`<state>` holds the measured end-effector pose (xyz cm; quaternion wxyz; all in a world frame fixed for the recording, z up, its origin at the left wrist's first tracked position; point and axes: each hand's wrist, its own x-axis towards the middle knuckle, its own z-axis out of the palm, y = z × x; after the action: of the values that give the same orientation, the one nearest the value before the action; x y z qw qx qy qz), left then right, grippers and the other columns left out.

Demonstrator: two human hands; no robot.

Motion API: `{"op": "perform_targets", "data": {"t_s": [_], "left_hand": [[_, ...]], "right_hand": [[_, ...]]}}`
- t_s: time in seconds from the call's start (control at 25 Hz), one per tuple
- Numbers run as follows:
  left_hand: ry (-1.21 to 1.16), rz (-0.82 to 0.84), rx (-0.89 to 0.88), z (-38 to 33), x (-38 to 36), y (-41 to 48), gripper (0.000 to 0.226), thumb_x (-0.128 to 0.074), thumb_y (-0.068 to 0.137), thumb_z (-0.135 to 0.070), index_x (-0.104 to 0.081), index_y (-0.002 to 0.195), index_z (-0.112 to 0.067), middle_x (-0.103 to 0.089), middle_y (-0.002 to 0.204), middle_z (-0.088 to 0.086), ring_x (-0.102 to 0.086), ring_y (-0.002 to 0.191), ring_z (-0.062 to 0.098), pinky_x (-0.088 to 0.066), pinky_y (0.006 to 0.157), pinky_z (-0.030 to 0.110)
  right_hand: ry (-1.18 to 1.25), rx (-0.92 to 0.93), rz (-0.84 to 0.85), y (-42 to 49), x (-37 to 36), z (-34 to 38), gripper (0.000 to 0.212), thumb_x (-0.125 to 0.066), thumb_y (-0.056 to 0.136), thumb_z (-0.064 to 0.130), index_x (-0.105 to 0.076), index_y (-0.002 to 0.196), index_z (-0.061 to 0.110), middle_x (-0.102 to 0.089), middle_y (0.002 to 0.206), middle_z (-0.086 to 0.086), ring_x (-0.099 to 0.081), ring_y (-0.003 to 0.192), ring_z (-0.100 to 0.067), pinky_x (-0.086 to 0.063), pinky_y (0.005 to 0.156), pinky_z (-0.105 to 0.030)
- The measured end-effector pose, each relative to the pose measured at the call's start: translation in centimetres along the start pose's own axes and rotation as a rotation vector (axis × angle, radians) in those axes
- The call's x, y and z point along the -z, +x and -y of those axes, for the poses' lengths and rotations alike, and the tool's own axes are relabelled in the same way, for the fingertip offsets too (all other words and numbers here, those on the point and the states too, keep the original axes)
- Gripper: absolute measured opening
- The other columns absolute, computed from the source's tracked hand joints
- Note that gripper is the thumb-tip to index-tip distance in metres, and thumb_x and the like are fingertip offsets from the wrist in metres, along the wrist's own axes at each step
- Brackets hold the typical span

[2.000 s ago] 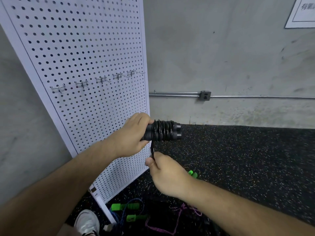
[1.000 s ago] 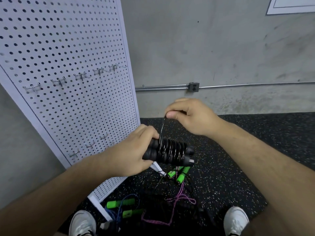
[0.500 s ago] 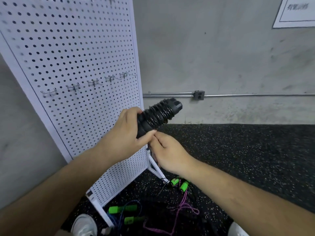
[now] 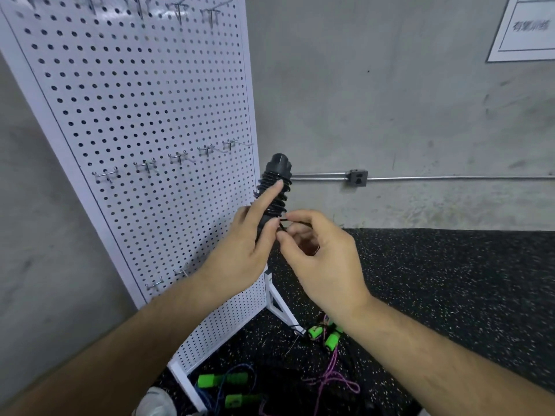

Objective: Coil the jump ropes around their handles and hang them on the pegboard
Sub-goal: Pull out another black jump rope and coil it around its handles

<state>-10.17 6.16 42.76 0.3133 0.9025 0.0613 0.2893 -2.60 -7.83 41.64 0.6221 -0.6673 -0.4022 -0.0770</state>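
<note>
My left hand (image 4: 244, 250) grips the black jump rope handles (image 4: 277, 172) near their lower end and holds them almost upright, its index finger stretched up along the black coils. The rope is wound tightly round both handles. My right hand (image 4: 318, 259) pinches the loose black rope end just right of the handles' lower part. The white pegboard (image 4: 144, 100) stands to the left, with a row of metal hooks (image 4: 177, 159) at about handle height and more hooks near its top edge.
On the speckled black floor lie green-handled ropes (image 4: 222, 381) with blue cord, another green pair (image 4: 324, 336) and a purple cord (image 4: 330, 376). The pegboard's white foot (image 4: 279, 304) juts out. A metal conduit (image 4: 450, 177) runs along the concrete wall. A shoe (image 4: 156, 403) shows at the bottom.
The handles have swung from tilted to nearly upright and risen. My left index finger now lies along the coils, and my right hand has shifted up to pinch the rope end beside them.
</note>
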Motion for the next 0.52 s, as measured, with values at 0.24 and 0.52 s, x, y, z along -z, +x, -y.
{"op": "perform_targets", "data": {"t_s": [0.24, 0.52], "left_hand": [[-0.329, -0.058, 0.042, -1.4, 0.3, 0.1, 0.046, -0.038, 0.109, -0.021, -0.034, 0.143, -0.053, -0.053, 0.132, -0.023, -0.056, 0.115, -0.003, -0.045, 0.099, 0.017], [-0.476, -0.103, 0.181, -2.7, 0.6, 0.1, 0.04, -0.039, 0.108, -0.023, -0.034, 0.13, -0.056, -0.068, 0.106, -0.006, -0.066, 0.084, 0.006, -0.05, 0.065, 0.009]], "right_hand": [[0.099, 0.014, 0.019, 0.9, 0.9, 0.4, 0.032, -0.077, 0.088, 0.018, -0.061, 0.114, 0.027, -0.067, 0.086, 0.006, -0.065, 0.084, -0.014, -0.052, 0.08, -0.022], [0.252, 0.004, -0.028, 2.1, 2.0, 1.1, 0.024, -0.073, 0.091, 0.02, -0.063, 0.112, 0.024, -0.066, 0.091, -0.004, -0.063, 0.08, -0.003, -0.049, 0.076, -0.024]]}}
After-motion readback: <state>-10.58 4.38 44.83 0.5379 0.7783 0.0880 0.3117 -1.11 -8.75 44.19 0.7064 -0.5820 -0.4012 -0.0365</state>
